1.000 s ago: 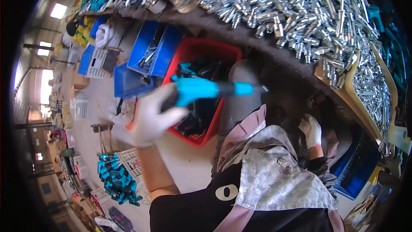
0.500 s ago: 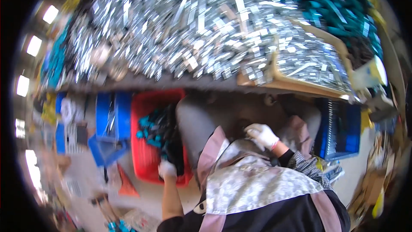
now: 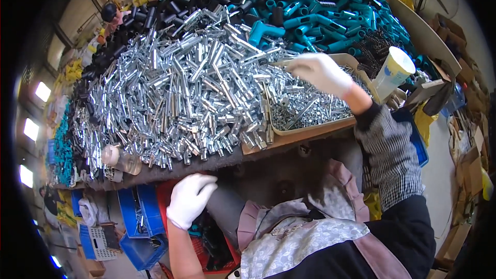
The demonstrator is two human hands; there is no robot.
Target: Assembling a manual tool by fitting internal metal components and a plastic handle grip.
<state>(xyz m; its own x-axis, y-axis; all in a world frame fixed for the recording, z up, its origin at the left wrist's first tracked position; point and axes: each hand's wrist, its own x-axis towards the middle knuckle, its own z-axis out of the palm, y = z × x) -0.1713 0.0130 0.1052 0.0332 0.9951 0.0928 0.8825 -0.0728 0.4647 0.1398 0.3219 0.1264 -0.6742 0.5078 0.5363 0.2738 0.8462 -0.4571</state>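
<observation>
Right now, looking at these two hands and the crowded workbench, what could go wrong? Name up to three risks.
1. The heap of shiny silver metal parts reaches almost to the front edge of the dark grey workbench; a nudge might send pieces off.
2. The clear cylindrical jar with a pale cap sits near that edge and could be knocked down.
3. Heaped parts crowd the tan shallow tray beneath the white-gloved right hand, so pieces might get mixed.

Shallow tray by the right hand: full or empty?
Not empty: small metal parts spread across the tray, which the right hand partly hides. Whether it's brim-full, I cannot tell.
</observation>
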